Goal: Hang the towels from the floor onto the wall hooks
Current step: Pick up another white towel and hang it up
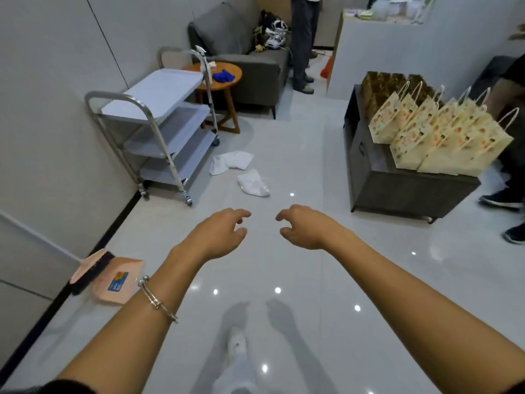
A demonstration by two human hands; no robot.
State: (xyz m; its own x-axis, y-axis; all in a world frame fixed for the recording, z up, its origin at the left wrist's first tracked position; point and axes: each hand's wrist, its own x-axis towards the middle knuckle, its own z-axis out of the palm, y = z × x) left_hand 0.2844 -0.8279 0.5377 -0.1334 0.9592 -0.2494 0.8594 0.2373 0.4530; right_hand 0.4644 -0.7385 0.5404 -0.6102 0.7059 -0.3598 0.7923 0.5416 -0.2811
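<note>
**Two towels down on the tiles, both hands empty**

Here we are, looking along a glossy white floor (pixel 298 143), with both arms stretched out ahead. The left hand (pixel 218 233), a silver bracelet (pixel 157 300) on that forearm, hangs released, its fingers loosely curled around nothing. The right hand (pixel 305 227) mirrors it just beside: released too, fingers bent, nothing in its hold. The two hands are close together but not touching.

Beyond the fingertips lie the towels, both white and both crumpled on the floor. The far towel (pixel 231 162) sprawls near the foot of a three-tier metal cart (pixel 159 129), which stands against the left wall (pixel 56 109). The near towel (pixel 254 184) sits in a small heap just beside it, a little closer to the hands. Whether the two towels touch or lie just apart, I cannot call from here.

Over on the right, a dark low worktop (pixel 412 189) carries a row of patterned paper bags (pixel 443 135) with cord handles. Behind the cart, a round wooden worktop (pixel 227 81) holds a blue cloth (pixel 223 76), with a grey sofa (pixel 241 46) behind it. Low on the left, a pink dustpan (pixel 119 282) with a dark brush (pixel 91 273) lies by the wall. A person's legs (pixel 302 44) stand at the far end, near the sofa.
</note>
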